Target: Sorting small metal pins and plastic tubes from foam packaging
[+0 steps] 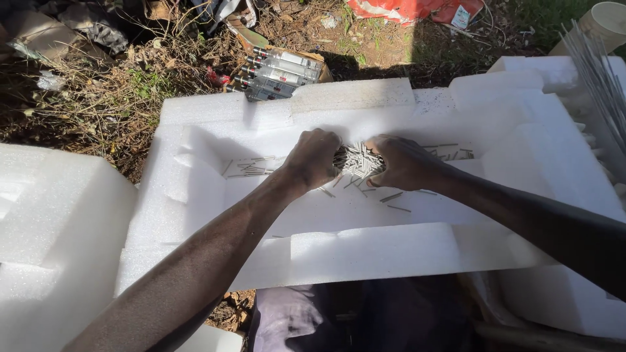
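Your left hand (315, 158) and your right hand (402, 163) were both curled nearly shut around one bundle of short, thin grey metal rods (357, 160), one hand on each side, knuckles up. The bundle sat between your two palms, its cut ends facing you, and it appeared to rest in the hollow of the large white moulded foam packing tray (365, 251) directly under your hands. How tightly the fingers pressed could not be told, since they wrapped away from the camera.

Loose grey rods of the same kind (250, 167) lay scattered on the foam just beyond your left hand on its outer side, more lay just under and in front of both hands, and a few lay past your right hand on its outer side (450, 154).

Farther out beyond your left hand, off the tray and on the dry grass, lay a cardboard box of small clear bottles with red caps (279, 73). Well apart from your left forearm stood another white foam block (55, 241). Far beyond your right hand, at the edge of view, a fan of long thin grey rods (600, 72) leaned across the foam. Ahead of your hands, well away, lay a crumpled red and white plastic sheet (407, 9).
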